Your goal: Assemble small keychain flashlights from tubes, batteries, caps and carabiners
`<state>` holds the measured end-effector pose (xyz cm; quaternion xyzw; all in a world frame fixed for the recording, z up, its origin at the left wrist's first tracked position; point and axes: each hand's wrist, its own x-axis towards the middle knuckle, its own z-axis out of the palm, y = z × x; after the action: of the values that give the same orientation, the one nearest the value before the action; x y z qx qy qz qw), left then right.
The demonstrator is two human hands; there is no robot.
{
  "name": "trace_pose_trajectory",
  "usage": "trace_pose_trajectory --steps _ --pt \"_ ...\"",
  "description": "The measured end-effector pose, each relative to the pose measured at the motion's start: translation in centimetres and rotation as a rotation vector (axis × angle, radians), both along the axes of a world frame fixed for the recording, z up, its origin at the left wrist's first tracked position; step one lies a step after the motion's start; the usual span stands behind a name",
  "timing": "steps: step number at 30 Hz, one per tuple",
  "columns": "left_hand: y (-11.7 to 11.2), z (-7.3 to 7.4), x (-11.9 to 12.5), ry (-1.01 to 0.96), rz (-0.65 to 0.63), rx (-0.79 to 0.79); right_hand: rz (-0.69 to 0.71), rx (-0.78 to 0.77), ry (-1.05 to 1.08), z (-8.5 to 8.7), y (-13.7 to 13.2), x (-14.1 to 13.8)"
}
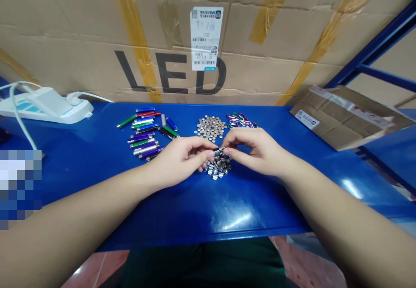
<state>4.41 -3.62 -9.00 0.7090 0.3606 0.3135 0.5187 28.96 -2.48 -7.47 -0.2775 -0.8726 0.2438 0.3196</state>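
Note:
My left hand [182, 159] and my right hand [256, 151] meet over the blue table [208, 201], both pinched on one small dark tube with a silver end [219, 151]. Just below the fingers lies a heap of small silver caps [217, 168]. Behind it sits a pile of round button cells [210, 127]. Left of my left hand lie several coloured pen-like tubes [146, 134]. A cluster of coloured clips [241, 120] lies beyond my right hand.
A large cardboard box marked LED [169, 41] stands along the back. A white power strip with plugs [48, 106] rests at the far left. A small cardboard carton [347, 114] sits at the right, beside a blue shelf frame [377, 50].

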Motion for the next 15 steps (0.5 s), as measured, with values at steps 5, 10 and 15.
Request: trace_pose_trajectory --steps 5,10,15 --pt "0.0 -0.23 0.04 0.006 -0.033 0.048 0.013 -0.374 0.147 -0.44 -0.42 -0.41" --pt "0.12 -0.28 -0.03 0.004 -0.021 0.031 0.026 -0.34 0.15 -0.76 -0.18 -0.39" --pt "0.34 -0.19 -0.01 -0.031 0.004 -0.04 -0.013 -0.262 0.136 -0.92 -0.09 -0.53"
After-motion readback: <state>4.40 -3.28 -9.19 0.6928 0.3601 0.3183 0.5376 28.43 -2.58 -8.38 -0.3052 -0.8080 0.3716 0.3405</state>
